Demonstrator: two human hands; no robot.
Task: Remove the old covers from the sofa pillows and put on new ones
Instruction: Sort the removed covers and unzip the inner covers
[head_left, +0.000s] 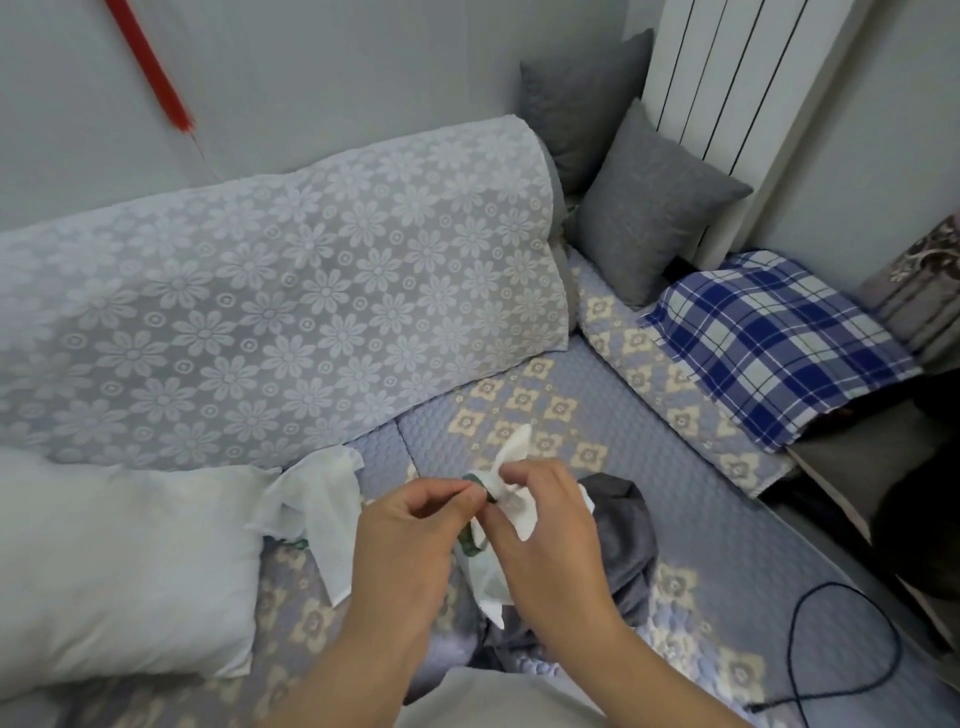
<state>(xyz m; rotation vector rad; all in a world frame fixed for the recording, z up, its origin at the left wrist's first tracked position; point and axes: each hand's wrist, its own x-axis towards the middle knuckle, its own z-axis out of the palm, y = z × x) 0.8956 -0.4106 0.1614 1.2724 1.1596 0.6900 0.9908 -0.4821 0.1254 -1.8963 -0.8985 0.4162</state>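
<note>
Over sofa (675, 519), fingers (470, 499) pinching cloth (511, 467)

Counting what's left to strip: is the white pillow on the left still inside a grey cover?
No, the white pillow lies bare on the sofa, no grey cover on it.

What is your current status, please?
Left hand and right hand both pinch bunched white fabric with green tie. Bare white pillow left. Nothing blocking.

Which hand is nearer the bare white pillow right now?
Left. The left hand is just right of the bare white pillow; the right hand is farther right, beside the crumpled grey cover.
</note>
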